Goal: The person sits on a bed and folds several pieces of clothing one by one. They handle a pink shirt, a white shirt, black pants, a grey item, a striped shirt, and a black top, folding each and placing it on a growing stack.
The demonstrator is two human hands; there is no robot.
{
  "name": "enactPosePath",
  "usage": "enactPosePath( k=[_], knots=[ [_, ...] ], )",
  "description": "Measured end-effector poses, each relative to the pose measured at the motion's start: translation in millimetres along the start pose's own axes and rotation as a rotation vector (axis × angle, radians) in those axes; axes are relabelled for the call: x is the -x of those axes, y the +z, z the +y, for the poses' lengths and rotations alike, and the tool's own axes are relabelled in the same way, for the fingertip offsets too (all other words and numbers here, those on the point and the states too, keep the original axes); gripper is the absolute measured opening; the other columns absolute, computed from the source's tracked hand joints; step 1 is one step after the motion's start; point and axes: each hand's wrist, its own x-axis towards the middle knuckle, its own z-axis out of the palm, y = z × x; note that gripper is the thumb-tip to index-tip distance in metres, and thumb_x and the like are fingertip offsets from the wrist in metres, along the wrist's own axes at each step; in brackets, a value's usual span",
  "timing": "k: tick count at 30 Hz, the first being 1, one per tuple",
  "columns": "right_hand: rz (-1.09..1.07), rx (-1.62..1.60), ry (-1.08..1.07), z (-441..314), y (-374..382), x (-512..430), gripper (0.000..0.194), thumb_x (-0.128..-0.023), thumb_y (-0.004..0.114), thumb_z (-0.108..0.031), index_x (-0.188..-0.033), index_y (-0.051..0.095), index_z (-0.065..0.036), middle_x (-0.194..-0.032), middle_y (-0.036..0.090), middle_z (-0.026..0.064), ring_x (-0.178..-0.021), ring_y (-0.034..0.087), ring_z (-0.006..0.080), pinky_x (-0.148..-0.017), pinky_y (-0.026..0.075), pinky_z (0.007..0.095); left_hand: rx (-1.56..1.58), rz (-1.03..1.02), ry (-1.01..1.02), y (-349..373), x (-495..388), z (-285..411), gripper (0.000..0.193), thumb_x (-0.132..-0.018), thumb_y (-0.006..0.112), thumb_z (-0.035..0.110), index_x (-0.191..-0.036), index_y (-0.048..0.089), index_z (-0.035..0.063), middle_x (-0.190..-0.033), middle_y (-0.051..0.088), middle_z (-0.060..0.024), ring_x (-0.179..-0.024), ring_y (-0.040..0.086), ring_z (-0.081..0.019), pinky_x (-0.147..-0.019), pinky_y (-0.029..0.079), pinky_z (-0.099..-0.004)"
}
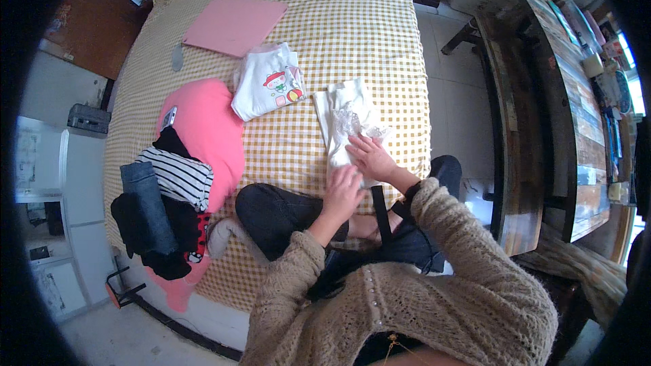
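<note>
A white garment with lace trim [346,96] lies partly folded on the checked bedspread [346,30], in front of my crossed legs. My right hand [375,158] rests flat on it, fingers spread beside the lace. At the garment's near end is my left hand [344,189], slightly blurred, with its fingers bent over the cloth. Whether those fingers pinch the fabric cannot be made out. Up and left of both hands sits a folded white garment with a cartoon print [269,84].
On the left, a pink cushion or plush [203,107] bears a phone-like device [169,118], a striped garment [175,170] and rolled jeans [147,203]. Farther up lies a pink flat case or laptop [236,25]. A wooden bench [513,162] and table [585,152] stand to the right.
</note>
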Motion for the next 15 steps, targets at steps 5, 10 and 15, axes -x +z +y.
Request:
enactPosePath(
  k=[5,10,15],
  knots=[
    [0.081,0.015,-0.090,-5.0,-20.5,21.3,0.063,-0.090,0.062,-0.028,-0.145,0.038,-0.008,-0.150,0.037,0.0159,-0.140,0.032,0.0367,-0.112,0.030,0.0501,-0.221,-0.003,0.042,23.6,13.9,-17.4,0.042,-0.085,0.057,0.015,-0.127,0.057,0.0066,-0.133,0.050,-0.0186,-0.130,0.042,-0.0336,-0.107,0.036,-0.0487],
    [-0.112,0.224,-0.071,-23.4,-12.9,70.3,0.070,-0.082,0.067,-0.028,-0.143,0.039,-0.008,-0.152,0.033,0.0142,-0.143,0.028,0.0333,-0.114,0.028,0.0495,-0.162,-0.018,-0.010,43.4,3.1,-25.7,0.034,-0.086,0.052,0.010,-0.120,0.058,0.0061,-0.134,0.048,-0.0217,-0.126,0.045,-0.0358,-0.102,0.041,-0.0478],
    [-0.010,0.330,0.003,-17.4,3.9,80.3,0.050,-0.078,0.061,-0.014,-0.128,0.054,-0.006,-0.148,0.042,0.0097,-0.142,0.032,0.0288,-0.115,0.028,0.0472,0.086,-0.196,-0.093,3.3,-11.6,-18.5,0.037,-0.077,0.063,0.005,-0.114,0.060,0.0055,-0.115,0.060,-0.0183,-0.111,0.055,-0.0364,-0.093,0.047,-0.0424]
  ],
)
